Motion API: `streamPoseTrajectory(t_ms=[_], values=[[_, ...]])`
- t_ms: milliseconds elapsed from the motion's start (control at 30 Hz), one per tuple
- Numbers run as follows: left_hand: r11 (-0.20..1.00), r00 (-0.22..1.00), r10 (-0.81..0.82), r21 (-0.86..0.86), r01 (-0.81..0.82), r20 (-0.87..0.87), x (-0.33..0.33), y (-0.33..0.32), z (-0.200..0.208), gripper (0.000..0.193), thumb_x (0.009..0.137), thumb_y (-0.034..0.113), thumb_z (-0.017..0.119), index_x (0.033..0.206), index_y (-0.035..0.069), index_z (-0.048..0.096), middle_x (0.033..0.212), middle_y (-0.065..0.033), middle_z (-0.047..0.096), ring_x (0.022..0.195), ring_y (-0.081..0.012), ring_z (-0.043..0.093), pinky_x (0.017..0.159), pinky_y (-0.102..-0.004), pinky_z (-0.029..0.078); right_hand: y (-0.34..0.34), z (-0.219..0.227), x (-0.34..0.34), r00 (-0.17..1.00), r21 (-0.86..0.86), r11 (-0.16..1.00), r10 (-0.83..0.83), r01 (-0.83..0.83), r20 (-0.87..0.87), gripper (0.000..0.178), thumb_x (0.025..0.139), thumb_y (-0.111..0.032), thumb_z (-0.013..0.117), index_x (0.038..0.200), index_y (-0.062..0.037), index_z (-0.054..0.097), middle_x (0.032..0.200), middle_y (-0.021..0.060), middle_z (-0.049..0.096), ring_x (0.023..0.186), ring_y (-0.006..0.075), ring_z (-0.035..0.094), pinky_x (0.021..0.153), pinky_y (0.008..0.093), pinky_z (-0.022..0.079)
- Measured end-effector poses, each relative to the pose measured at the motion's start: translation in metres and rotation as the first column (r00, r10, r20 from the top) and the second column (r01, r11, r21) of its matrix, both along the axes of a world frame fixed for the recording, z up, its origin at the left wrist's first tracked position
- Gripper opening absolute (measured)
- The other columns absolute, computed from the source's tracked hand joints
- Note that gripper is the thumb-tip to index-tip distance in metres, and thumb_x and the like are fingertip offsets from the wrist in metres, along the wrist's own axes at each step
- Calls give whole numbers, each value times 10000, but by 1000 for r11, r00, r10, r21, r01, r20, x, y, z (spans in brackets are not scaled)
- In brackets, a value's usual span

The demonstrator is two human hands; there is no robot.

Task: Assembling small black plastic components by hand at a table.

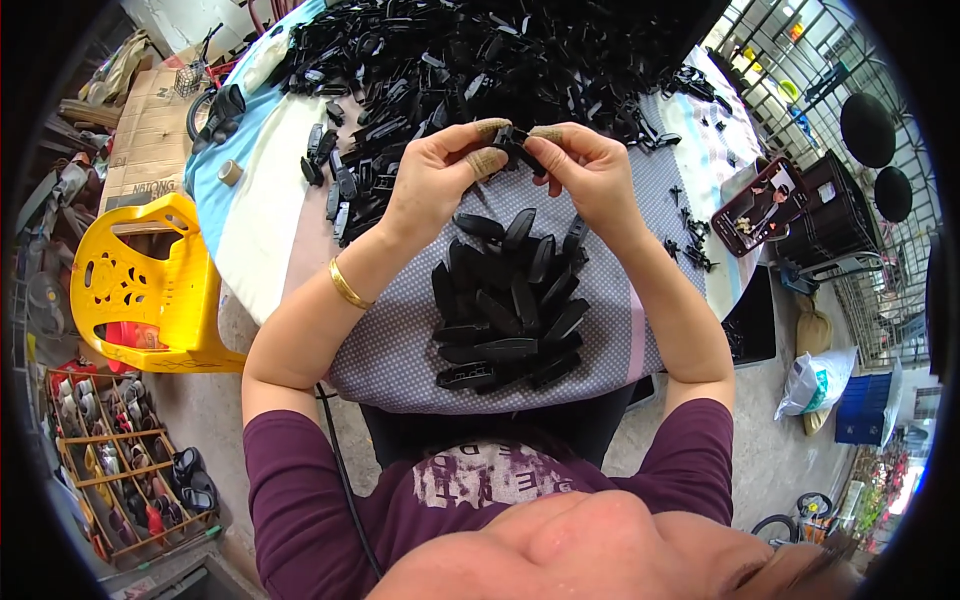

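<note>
Over the far part of the cloth-covered table, my two hands meet at a small black plastic part (508, 137). My left hand (432, 180) pinches it between a thumb and finger wrapped in tan tape. My right hand (592, 178), with tape on a fingertip, closes on the same part from the other side; whether it is one piece or two joined cannot be made out. Below the hands lies a pile of long black plastic pieces (510, 300), nearest my body. Beyond them spreads a big heap of similar black parts (420, 70).
Small black bits (688, 235) lie at the table's right side, beside a propped phone (760, 207). A tape roll (229, 172) rests on the left edge of the cloth. A yellow plastic chair (190, 290) stands left, above a shoe rack (125, 470). A black cable (340, 460) runs by my left arm.
</note>
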State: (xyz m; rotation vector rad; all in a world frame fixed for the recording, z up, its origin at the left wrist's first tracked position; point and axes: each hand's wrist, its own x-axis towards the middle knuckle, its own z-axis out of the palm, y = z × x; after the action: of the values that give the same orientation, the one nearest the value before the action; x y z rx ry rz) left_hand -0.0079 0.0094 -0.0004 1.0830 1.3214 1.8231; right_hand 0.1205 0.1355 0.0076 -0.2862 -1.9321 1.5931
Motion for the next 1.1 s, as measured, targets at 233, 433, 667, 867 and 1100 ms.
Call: streamPoseTrajectory(t_ms=[233, 433, 667, 867, 1100], values=[[999, 999, 32, -23, -32, -22, -4, 0, 0, 303, 803, 34, 642, 1102, -2, 605, 930, -27, 640, 791, -54, 559, 729, -183, 466, -5, -4, -2, 994, 87, 994, -55, 63, -93, 142, 841, -117, 627, 879, 18, 650, 810, 25, 614, 601, 51, 564, 478, 158, 417], [1000, 999, -7, 8, 6, 53, 4, 2, -2, 358, 835, 87, 621, 1175, -4, 552, 988, -40, 626, 845, -60, 553, 773, -189, 455, -4, -11, -4, 966, 485, 839, -176, 247, -188, 104, 826, -55, 625, 858, 44, 625, 829, 57, 599, 636, 81, 581, 525, 168, 452], [997, 981, -56, 65, 45, 183, 1, 0, 0, 284, 865, 83, 578, 1129, -22, 573, 989, -61, 631, 894, -92, 566, 831, -214, 454, -14, -5, -4, 978, 479, 861, -207, 173, 19, 223, 813, -175, 666, 877, 34, 623, 898, 83, 619, 706, 104, 596, 637, 227, 489], [996, 996, -88, 33, 88, 1, -2, -2, 5, 240, 870, 31, 542, 1094, -40, 590, 965, -64, 635, 876, -97, 575, 804, -208, 468, -8, -16, -3, 995, 314, 950, -22, -8, 95, 284, 760, -244, 709, 778, 27, 626, 540, 99, 528, 476, 104, 444, 469, 271, 365], [993, 989, -119, 6, 120, -87, -2, -5, 9, 252, 853, 73, 582, 1081, -36, 598, 942, -65, 645, 837, -97, 579, 756, -220, 477, 16, 4, 0, 932, 298, 922, 143, -249, 334, 228, 816, -199, 651, 896, 15, 650, 676, 11, 608, 597, 58, 537, 525, 206, 406]])
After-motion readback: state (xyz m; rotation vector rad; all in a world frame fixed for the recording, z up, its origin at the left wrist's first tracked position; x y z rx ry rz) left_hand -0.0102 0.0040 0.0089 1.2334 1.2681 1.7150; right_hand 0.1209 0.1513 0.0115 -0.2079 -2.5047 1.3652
